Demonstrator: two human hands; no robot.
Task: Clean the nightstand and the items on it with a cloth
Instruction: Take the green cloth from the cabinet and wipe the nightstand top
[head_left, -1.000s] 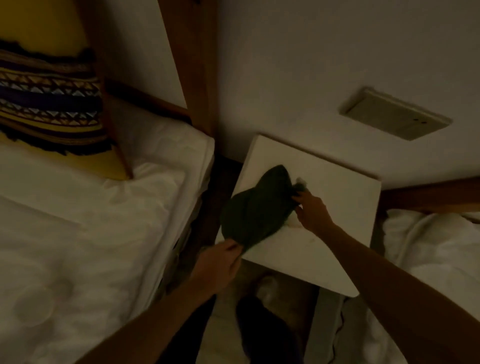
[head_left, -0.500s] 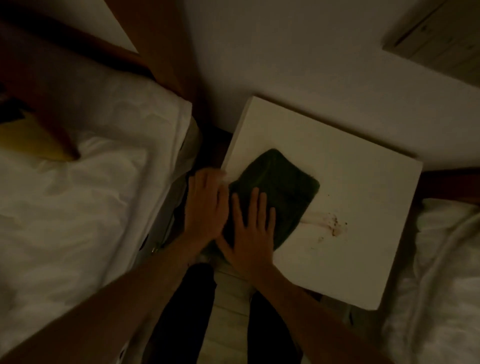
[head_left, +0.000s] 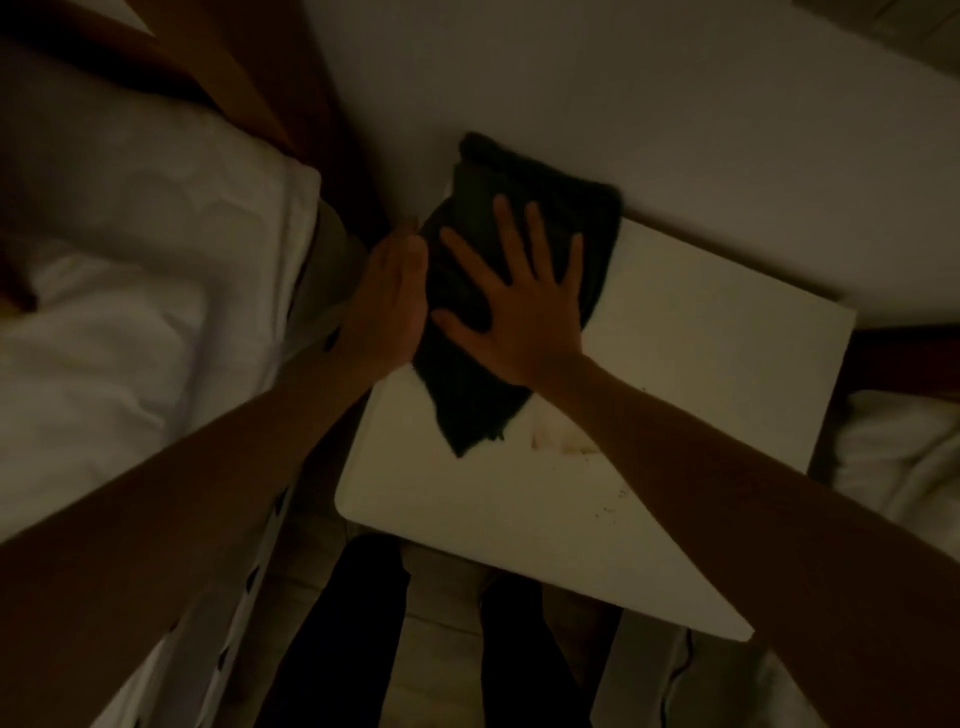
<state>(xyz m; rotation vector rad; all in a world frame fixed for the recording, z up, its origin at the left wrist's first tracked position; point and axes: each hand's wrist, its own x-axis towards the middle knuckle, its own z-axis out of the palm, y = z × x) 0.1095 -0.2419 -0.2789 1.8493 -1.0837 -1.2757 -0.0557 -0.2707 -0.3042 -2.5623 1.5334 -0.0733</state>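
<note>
A dark green cloth (head_left: 566, 208) lies flat on the far left corner of the white nightstand top (head_left: 675, 395), its far edge against the wall. My right hand (head_left: 524, 306) presses on the cloth with fingers spread and straight. My left hand (head_left: 387, 301) lies flat along the nightstand's left edge, touching the cloth's side. A faint reddish smear with crumbs (head_left: 561, 441) shows on the top just behind the cloth's near corner. No other items stand on the nightstand.
A bed with white sheets (head_left: 130, 312) and a wooden post (head_left: 291, 93) stands at the left. More white bedding (head_left: 898, 457) lies at the right. The wall (head_left: 623, 78) runs behind the nightstand. My dark trouser legs (head_left: 353, 634) stand below its front edge.
Both hands have pushed the cloth away from me, from the near left part of the top to the far left corner by the wall. The smear now lies uncovered behind it.
</note>
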